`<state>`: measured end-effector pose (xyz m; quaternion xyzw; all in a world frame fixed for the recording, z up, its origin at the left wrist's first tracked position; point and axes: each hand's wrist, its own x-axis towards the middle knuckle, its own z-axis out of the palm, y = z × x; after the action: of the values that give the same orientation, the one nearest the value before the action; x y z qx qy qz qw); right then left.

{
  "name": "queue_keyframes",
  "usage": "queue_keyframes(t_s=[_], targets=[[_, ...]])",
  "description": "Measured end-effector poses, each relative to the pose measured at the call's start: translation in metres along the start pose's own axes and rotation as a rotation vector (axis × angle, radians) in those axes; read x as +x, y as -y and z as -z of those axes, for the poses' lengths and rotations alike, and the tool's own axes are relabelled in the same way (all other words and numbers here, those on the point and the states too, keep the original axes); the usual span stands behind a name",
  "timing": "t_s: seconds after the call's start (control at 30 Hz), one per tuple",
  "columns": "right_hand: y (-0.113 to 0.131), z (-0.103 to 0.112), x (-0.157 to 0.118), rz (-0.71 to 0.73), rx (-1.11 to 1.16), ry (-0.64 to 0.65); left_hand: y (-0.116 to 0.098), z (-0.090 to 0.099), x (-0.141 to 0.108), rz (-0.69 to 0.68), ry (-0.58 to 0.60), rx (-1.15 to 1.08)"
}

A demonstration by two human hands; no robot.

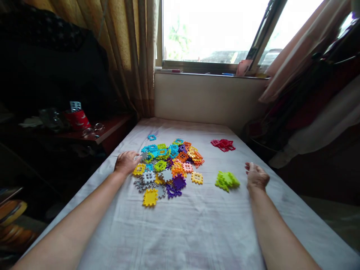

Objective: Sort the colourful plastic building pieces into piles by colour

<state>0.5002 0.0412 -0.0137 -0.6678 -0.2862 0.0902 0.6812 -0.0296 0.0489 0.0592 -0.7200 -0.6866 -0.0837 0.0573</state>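
My left hand (127,162) is at the left edge of a mixed heap of plastic interlocking tiles (161,165), its fingers closed on a grey interlocking tile (144,155). Blue, lime, yellow, orange, purple and white tiles lie jumbled in that heap, many overlapping. My right hand (257,176) rests near the right side of the bed, fingers loosely bent and apart, with nothing visible in them. Just left of it is a small pile of lime green tiles (227,180). Farther back lies a pile of red tiles (223,144).
A pale sheet (194,232) covers the bed surface. One blue tile (152,137) lies behind the heap. On the left, a dark shelf holds a red container (78,119) and eyeglasses (94,130). Clothes (317,93) hang at the right; a window (210,33) is ahead.
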Motion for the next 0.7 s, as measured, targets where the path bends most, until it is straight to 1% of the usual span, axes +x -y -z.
queue_keyframes(t_s=[0.07, 0.1, 0.17, 0.23, 0.3, 0.4, 0.47, 0.57, 0.63, 0.7], targets=[[-0.011, 0.002, 0.004, -0.084, 0.045, -0.050, -0.016, 0.004, 0.005, -0.032, -0.014, 0.009], [-0.015, 0.004, 0.004, -0.105, 0.047, -0.069, -0.025, 0.005, 0.007, -0.051, -0.001, 0.023], [-0.021, 0.007, 0.002, -0.092, 0.039, -0.046, -0.041, 0.003, 0.011, -0.058, 0.035, 0.057], [-0.024, 0.009, -0.001, -0.077, 0.037, -0.016, -0.051, 0.000, 0.014, -0.030, 0.059, 0.078], [-0.024, 0.010, -0.001, -0.078, 0.040, -0.009, -0.053, -0.002, 0.015, 0.004, 0.066, 0.081], [-0.022, 0.008, 0.001, -0.078, 0.029, -0.027, -0.045, 0.001, 0.015, 0.047, 0.056, 0.057], [-0.023, 0.006, 0.002, -0.074, 0.011, -0.025, -0.036, 0.007, 0.013, 0.078, 0.025, -0.037], [-0.025, 0.005, 0.003, -0.065, -0.015, -0.023, -0.028, 0.016, 0.011, 0.147, 0.000, -0.275], [-0.027, 0.005, 0.003, -0.051, -0.044, -0.026, -0.035, 0.018, 0.011, 0.163, 0.026, -0.460], [-0.029, 0.006, 0.004, -0.005, -0.089, 0.016, -0.056, 0.016, 0.009, 0.113, 0.085, -0.665]])
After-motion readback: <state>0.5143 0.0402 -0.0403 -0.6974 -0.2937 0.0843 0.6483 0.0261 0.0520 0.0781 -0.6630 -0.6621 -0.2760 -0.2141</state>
